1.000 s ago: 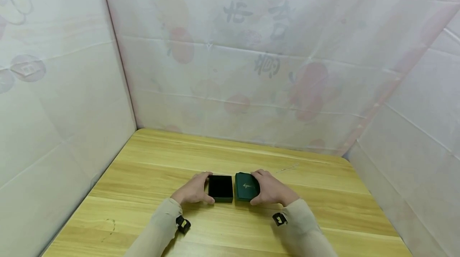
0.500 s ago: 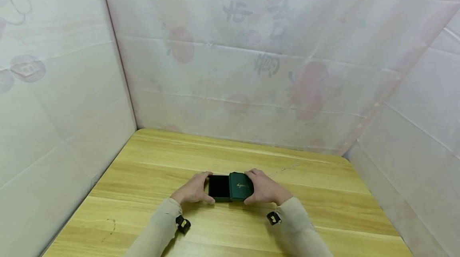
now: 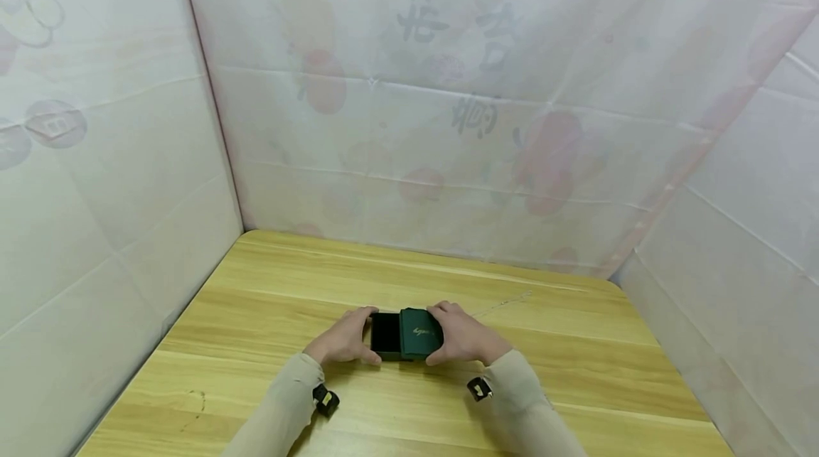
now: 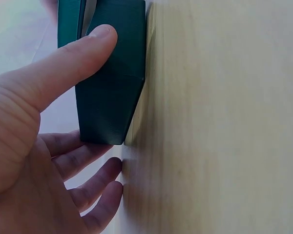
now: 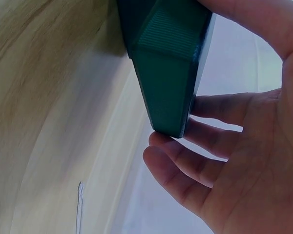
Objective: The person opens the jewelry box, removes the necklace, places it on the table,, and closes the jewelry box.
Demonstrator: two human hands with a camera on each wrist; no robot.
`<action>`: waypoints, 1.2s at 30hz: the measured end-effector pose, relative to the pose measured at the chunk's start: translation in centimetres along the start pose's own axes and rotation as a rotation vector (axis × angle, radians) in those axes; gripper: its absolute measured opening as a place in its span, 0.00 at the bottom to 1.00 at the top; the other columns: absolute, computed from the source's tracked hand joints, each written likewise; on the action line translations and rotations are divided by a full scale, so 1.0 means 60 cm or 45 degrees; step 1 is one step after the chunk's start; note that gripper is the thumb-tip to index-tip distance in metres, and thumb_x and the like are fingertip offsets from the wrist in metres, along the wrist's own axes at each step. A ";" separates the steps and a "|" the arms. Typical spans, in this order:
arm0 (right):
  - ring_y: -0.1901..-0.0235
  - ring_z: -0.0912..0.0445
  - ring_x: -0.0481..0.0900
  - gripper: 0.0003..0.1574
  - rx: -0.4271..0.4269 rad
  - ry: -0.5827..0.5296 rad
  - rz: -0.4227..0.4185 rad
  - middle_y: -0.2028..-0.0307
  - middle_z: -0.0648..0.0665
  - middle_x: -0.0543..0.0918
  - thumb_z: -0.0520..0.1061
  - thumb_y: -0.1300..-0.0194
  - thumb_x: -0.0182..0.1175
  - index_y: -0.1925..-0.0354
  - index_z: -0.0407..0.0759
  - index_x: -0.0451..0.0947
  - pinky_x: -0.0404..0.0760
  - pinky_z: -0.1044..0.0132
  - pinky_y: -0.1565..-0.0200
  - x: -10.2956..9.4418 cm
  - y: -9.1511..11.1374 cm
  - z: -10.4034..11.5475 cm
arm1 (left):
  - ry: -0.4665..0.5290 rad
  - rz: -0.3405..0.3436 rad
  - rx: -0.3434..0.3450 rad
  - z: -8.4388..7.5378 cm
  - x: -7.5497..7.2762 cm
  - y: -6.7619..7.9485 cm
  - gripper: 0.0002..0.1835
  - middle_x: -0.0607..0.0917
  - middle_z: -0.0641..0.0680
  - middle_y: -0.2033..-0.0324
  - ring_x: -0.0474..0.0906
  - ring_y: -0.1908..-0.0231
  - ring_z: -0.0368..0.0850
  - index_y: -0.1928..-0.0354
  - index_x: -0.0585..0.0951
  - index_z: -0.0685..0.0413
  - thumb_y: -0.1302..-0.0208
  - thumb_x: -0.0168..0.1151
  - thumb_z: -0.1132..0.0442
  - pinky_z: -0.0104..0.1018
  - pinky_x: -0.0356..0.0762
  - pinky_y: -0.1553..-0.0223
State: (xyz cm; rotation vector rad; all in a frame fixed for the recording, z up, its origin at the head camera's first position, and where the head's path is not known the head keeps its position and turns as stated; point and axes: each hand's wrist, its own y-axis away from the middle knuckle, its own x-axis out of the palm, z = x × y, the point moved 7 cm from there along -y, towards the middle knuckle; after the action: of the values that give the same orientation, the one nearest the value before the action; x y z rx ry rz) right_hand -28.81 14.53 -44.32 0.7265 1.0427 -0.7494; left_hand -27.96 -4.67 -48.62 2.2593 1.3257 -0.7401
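Note:
A dark green box base (image 3: pixel 386 333) with a black interior rests on the table. My left hand (image 3: pixel 346 336) grips it from the left, thumb on the near side and fingers at the far side; in the left wrist view the thumb presses the base's wall (image 4: pixel 112 63). From the right, my right hand (image 3: pixel 463 335) holds the green lid (image 3: pixel 419 333), which carries gold lettering. The lid overlaps the right part of the base and sits above it. In the right wrist view the lid's side (image 5: pixel 168 87) shows between thumb and fingers.
A thin silver chain (image 3: pixel 502 304) lies on the wooden table (image 3: pixel 307 265) behind my right hand; one end shows in the right wrist view (image 5: pixel 80 204). Pale printed cloth walls (image 3: pixel 384 130) stand at the back and both sides.
My right hand has moved left with the lid, from beside the base to partly over it. The left hand and base have stayed in place. More of the chain shows.

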 end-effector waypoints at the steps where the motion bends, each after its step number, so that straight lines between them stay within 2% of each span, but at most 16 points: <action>1: 0.46 0.46 0.68 0.60 -0.002 0.007 0.001 0.40 0.38 0.67 0.59 0.56 0.75 0.33 0.33 0.60 0.73 0.50 0.50 0.001 -0.001 0.002 | 0.002 0.000 0.000 0.000 0.000 0.000 0.51 0.68 0.62 0.39 0.61 0.39 0.61 0.31 0.60 0.63 0.54 0.77 0.55 0.55 0.65 0.44; 20: 0.45 0.47 0.67 0.61 0.007 0.087 0.038 0.39 0.40 0.66 0.63 0.56 0.73 0.33 0.36 0.61 0.73 0.51 0.50 0.008 -0.017 0.019 | 0.003 -0.013 0.004 0.001 0.000 -0.002 0.51 0.70 0.61 0.41 0.62 0.40 0.61 0.31 0.60 0.62 0.55 0.78 0.55 0.54 0.66 0.45; 36: 0.47 0.49 0.68 0.61 0.000 0.083 0.037 0.41 0.40 0.67 0.66 0.55 0.70 0.33 0.35 0.61 0.73 0.52 0.50 0.014 -0.028 0.024 | -0.010 -0.016 0.000 0.007 -0.002 -0.006 0.51 0.70 0.60 0.41 0.63 0.41 0.60 0.32 0.60 0.61 0.56 0.78 0.53 0.54 0.66 0.45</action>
State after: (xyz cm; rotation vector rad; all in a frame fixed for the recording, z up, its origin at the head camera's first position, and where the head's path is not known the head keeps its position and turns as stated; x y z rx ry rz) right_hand -29.25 12.25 -44.92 0.7685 1.0891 -0.7048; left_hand -28.44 -4.85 -48.91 2.2479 1.3374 -0.7519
